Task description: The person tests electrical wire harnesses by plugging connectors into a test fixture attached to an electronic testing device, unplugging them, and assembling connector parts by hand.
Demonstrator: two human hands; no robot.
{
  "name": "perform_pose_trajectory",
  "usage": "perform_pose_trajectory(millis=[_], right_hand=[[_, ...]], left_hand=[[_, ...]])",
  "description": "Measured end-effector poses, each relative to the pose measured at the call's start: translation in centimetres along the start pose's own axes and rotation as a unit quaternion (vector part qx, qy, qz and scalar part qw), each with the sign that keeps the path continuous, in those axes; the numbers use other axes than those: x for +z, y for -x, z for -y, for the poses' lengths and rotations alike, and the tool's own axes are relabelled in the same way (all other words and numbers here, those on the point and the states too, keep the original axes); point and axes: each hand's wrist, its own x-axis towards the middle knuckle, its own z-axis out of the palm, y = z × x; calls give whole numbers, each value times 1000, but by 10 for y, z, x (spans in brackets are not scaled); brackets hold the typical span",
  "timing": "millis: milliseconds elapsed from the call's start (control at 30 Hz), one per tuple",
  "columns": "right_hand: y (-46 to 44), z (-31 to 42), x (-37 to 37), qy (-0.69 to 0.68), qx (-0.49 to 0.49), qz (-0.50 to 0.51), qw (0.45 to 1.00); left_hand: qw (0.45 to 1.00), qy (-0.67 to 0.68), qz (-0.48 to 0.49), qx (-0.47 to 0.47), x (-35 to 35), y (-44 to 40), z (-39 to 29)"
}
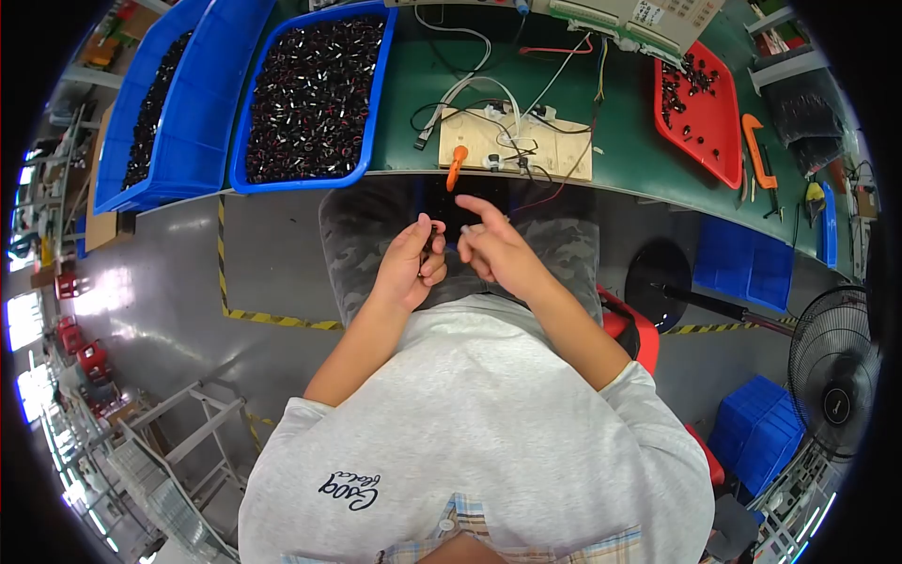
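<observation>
My left hand (411, 261) is held over my lap with its fingers curled and the thumb against them. A small dark part seems to sit in that pinch, too small to make out. Close beside it, my right hand (505, 252) has the index finger stretched out and the others loosely bent, with nothing visible in it. The two hands are apart. Just beyond them, at the table's front edge, lies a wooden board (568, 162) carrying wires and small black-and-white fittings. An orange lever (457, 167) stands at its left front corner.
A blue tray (367, 94) full of small black parts and a blue bin (202, 113) stand at left on the green table (413, 70). A red tray (700, 155) with scattered parts sits right, near an orange tool (755, 150). A fan (834, 371) stands at right.
</observation>
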Motion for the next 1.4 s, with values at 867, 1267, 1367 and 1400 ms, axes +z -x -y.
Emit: perform_pose_trajectory(millis=[867, 1267, 1367, 1400], right_hand=[[-1, 10, 4, -132, 40, -45, 989], [-14, 25, 1, -198, -28, -135, 970], [-15, 23, 5, -208, -40, -145, 966], [-16, 22, 6, -209, -45, -149, 965]], left_hand=[[994, -103, 9, 30, 16, 0, 13], [999, -34, -6, 16, 13, -2, 5], [1000, -24, -5, 10, 9, -7, 13], [1000, -23, -7, 5, 8, -7, 15]])
